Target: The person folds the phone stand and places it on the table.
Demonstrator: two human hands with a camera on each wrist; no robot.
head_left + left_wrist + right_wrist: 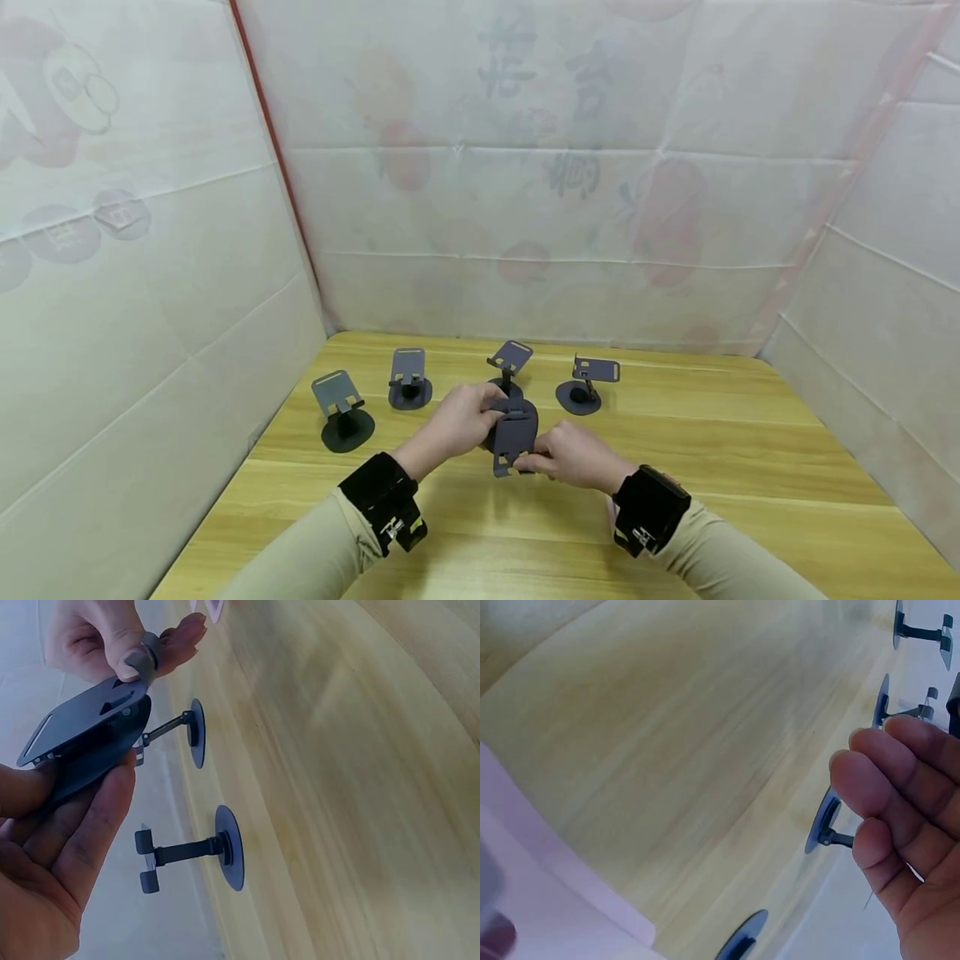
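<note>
Stand (514,433) held above the surface (750,467), between both hands; left hand (457,421) curled round its far, base end — right hand (573,457) pinches the near plate edge; long axis runs away from the person.

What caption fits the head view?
Both hands, left and right, hold a grey phone stand above a wooden table; four more stands behind.

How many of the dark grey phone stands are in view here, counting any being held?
5. Four dark grey metal phone stands stand in a row on the wooden table: far left, left-centre, centre, right. The fifth is held by both hands. None seems hidden.
</note>
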